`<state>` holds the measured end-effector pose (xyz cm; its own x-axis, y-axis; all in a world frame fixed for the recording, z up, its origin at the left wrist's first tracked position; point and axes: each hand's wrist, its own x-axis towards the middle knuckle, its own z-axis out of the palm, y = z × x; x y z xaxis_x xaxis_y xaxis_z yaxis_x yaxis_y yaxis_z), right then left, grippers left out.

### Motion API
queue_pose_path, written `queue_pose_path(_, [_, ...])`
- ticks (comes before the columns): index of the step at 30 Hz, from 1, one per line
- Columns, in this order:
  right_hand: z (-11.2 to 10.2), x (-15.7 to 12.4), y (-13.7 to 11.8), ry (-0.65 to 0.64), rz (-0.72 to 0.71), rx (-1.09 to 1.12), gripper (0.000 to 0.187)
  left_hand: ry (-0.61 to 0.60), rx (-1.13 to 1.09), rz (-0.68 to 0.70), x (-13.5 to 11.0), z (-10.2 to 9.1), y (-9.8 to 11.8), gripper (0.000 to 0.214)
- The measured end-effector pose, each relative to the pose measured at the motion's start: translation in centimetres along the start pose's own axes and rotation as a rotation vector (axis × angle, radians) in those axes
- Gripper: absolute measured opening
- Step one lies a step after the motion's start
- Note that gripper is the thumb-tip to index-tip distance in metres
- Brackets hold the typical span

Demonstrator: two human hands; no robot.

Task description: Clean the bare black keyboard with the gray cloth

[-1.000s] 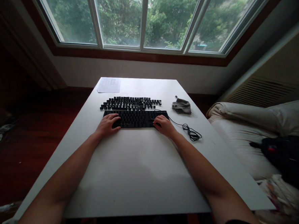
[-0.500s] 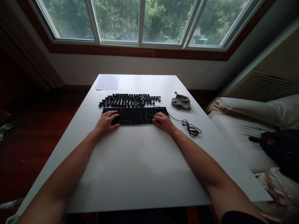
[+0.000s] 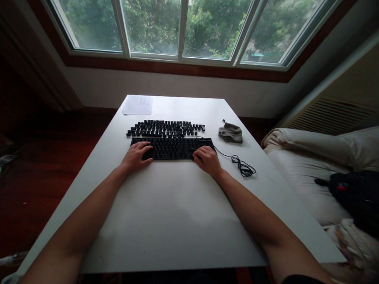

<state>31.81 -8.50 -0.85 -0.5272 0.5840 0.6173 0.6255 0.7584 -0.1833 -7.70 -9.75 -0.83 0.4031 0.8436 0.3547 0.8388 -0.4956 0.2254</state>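
A black keyboard [image 3: 173, 148] lies on the white table [image 3: 178, 218], far from me. My left hand [image 3: 136, 155] rests on its left end, fingers spread flat over the keys. My right hand [image 3: 207, 158] lies on its right end, fingers slightly curved on top, thumb at the near edge. Neither hand holds anything. Just behind the keyboard, several loose black keycaps [image 3: 166, 129] are laid out in rows. The keyboard's black cable [image 3: 242, 166] coils on the table right of my right hand.
A sheet of paper [image 3: 138, 105] lies at the table's far left corner, and a crumpled grey cloth [image 3: 230, 133] at the far right. A pale bed or cushion [image 3: 306, 166] with a black bag [image 3: 359, 195] stands to the right. Windows lie beyond, with dark floor to the left.
Only the camera has bobbed a little. Both hands stay on the keyboard's ends, and the keyboard and keycaps keep their places.
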Motion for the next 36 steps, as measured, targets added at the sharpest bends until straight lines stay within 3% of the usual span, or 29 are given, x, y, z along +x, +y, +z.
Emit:
queue_pose_path(10, [0.6, 1.6, 0.6, 0.007, 0.165, 0.089, 0.013, 0.003, -0.007, -0.009, -0.1, -0.1, -0.3, 0.054])
queue_pose_path(22, [3.5, 10.5, 3.9, -0.272, 0.359, -0.241, 0.017, 0.009, -0.003, 0.012, 0.1, -0.4, -1.1, 0.052])
queue_pose_path(29, [5.5, 13.4, 5.9, -0.451, 0.236, -0.313, 0.022, 0.002, -0.018, -0.005, 0.1, -0.4, -1.5, 0.052])
queue_pose_path(36, [5.8, 14.4, 6.5, -0.519, 0.187, -0.340, 0.025, -0.002, -0.007, 0.002, -0.1, -0.7, -1.3, 0.053])
